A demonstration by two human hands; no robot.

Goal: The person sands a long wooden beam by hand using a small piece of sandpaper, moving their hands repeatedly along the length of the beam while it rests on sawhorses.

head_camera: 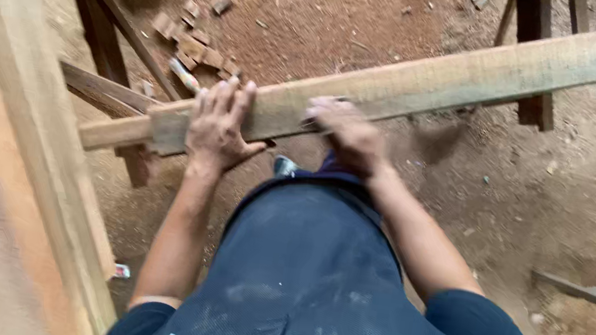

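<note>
Rough woodworking yard, sawdust-strewn dirt floor point(544, 186), long timber beam point(482, 73) on trestles, scattered wood offcuts point(195, 44)

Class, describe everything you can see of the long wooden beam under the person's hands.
The long wooden beam is pale, rough-sawn timber, running diagonally from lower left to upper right above a sawdust-strewn dirt floor. The left hand lies flat on it near its left end; the right hand, blurred, rests on its near edge.

Dark navy short-sleeved shirt point(310, 301) here, dusted with pale smudges and white flecks; both forearms bare below the sleeves.
</note>
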